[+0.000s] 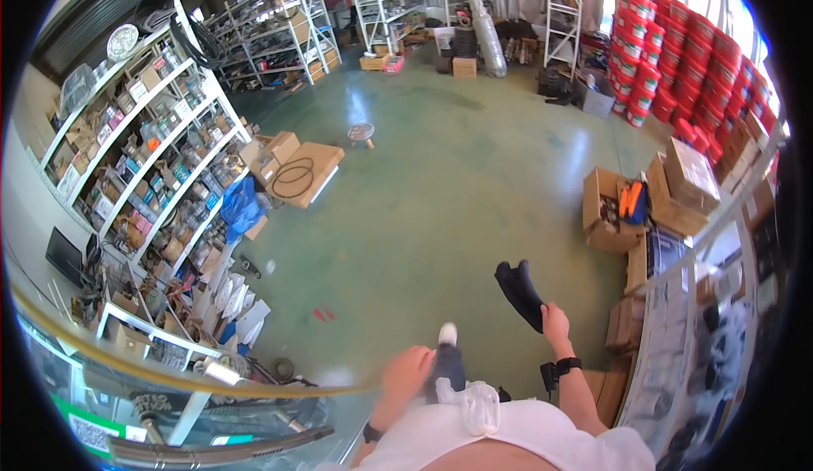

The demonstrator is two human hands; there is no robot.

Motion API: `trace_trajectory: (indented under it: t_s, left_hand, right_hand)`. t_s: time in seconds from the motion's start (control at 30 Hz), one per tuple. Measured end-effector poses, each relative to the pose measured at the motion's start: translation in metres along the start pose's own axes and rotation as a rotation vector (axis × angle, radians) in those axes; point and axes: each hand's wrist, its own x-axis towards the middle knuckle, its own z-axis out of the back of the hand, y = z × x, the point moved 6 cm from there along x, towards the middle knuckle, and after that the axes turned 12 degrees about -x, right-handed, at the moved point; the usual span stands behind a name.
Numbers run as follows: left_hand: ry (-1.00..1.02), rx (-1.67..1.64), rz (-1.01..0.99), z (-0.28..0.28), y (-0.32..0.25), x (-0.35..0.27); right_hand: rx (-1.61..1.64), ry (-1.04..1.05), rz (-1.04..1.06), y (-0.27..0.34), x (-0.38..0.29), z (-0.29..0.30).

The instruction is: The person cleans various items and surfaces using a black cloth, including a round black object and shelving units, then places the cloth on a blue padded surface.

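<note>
My right hand (554,325) grips the lower end of a dark, curved piece (519,290), apparently rubber or plastic. Its far end is notched into two lobes and points up and away over the floor. A black band with a small box-like device (550,376) is strapped to my right wrist. My left hand (406,369) hangs beside my dark-trousered leg (448,369), near the edge of a glass-topped counter (343,423). Its fingers look curled, and their inner side is hidden. One white shoe (448,334) shows on the floor.
Loaded white shelving (159,134) lines the left. Cardboard boxes and a coiled ring (293,177) jut from it. A small stool (361,133) stands mid-floor. On the right are an opened carton (597,201), stacked red buckets (692,58) and a shelf of wrapped goods (660,344).
</note>
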Motion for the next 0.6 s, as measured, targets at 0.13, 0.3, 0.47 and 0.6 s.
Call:
trace_trajectory:
  t_s: [0.13,0.3,0.47,0.6]
  left_hand:
    - [0.068,0.051,-0.049,-0.010,0.002,0.066]
    - [0.007,-0.024,-0.077,-0.021,-0.008,0.175]
    - [-0.034,0.032,-0.201,-0.037,-0.031,0.253]
    - [0.112,-0.061,-0.158,-0.037,-0.029,0.296]
  right_hand:
    - [0.035,-0.080,-0.119,-0.038,0.064,0.019]
    - [-0.122,0.056,-0.231,-0.147,0.063,-0.018]
    - [-0.157,0.176,-0.300,-0.180,0.070,-0.021]
    - [-0.309,0.344,-0.355,-0.171,0.107,-0.035]
